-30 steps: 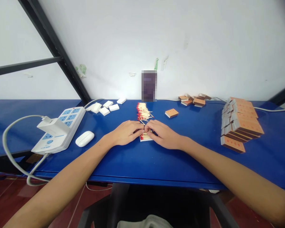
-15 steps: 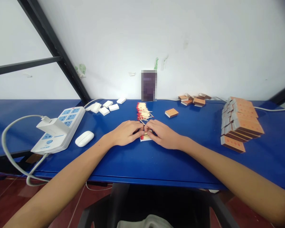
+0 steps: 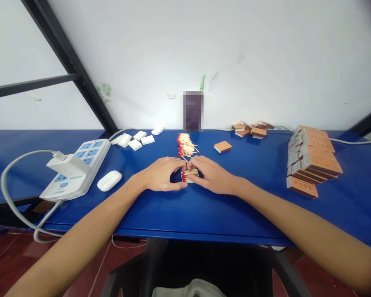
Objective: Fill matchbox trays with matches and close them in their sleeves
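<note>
A small white matchbox tray (image 3: 183,178) filled with red-headed matches lies on the blue table between my hands. My left hand (image 3: 160,175) is curved round its left end, fingers at the far edge and thumb at the near corner, with table showing in the gap. My right hand (image 3: 214,176) grips the tray from the right, its thumb pressed on the matches and its fingers curled at the far side. Just beyond my fingertips is a loose pile of matches (image 3: 185,145). The fingertips at the far edge are partly hidden.
White trays (image 3: 135,144) lie at the back left, near a power strip (image 3: 91,156) and a white earbud case (image 3: 109,180). One orange matchbox sleeve (image 3: 223,146) lies right of the pile. More sleeves (image 3: 258,132) sit by the wall; stacked ones (image 3: 321,159) stand at right.
My left thumb has moved away from the fingers, toward the near corner of the tray, widening the gap. More of the matches in the tray now shows. My right hand has barely moved.
</note>
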`<action>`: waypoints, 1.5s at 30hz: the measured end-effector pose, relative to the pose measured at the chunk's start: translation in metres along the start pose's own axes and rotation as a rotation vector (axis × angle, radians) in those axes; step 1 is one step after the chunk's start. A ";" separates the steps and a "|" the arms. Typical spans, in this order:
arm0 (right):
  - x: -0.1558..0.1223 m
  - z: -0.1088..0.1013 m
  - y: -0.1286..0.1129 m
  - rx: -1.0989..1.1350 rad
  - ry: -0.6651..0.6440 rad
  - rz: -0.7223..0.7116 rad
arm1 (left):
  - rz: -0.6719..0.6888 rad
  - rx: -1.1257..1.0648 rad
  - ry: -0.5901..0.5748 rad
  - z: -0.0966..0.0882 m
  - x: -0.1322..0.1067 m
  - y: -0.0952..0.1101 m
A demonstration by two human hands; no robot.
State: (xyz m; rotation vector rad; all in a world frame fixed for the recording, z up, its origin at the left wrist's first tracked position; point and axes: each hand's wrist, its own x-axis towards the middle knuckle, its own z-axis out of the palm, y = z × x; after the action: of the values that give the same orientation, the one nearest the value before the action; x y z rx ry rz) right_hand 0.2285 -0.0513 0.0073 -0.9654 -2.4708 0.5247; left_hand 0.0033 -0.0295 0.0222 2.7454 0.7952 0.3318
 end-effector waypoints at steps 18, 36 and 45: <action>-0.002 -0.012 0.009 -0.026 0.000 -0.015 | -0.095 0.087 0.086 0.006 0.000 -0.005; -0.002 -0.005 0.011 -0.005 0.032 -0.049 | -0.101 0.020 0.090 0.007 0.000 -0.006; -0.001 -0.007 -0.005 -0.098 0.036 -0.008 | -0.065 -0.001 0.052 0.004 -0.001 -0.002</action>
State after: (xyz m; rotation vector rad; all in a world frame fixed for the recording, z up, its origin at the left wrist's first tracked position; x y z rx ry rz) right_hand 0.2302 -0.0540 0.0152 -0.9935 -2.4865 0.3831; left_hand 0.0031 -0.0291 0.0180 2.7132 0.8949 0.3920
